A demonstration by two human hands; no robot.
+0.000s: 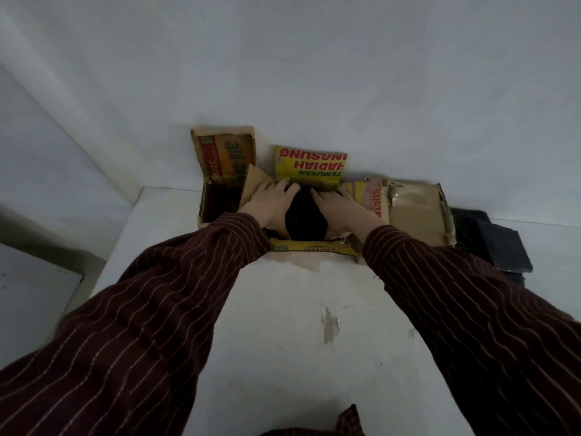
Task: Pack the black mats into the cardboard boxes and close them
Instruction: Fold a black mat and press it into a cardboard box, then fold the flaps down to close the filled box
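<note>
Against the wall at the far edge of the white table (283,309), both hands reach into the open middle cardboard box (311,247). Left hand (270,199) lies palm down with fingers spread flat, pressing on the left side of a black mat (303,215) inside the box, not clenched. Right hand (339,204) mirrors it, fingers spread and flat on the mat's right side. Its yellow rear flap (309,163) stands upright against the wall. Just left sits another open box (220,184); to the right lies a flattened brown box (415,212), and beyond it a stack of black mats (496,243) on the table
</note>
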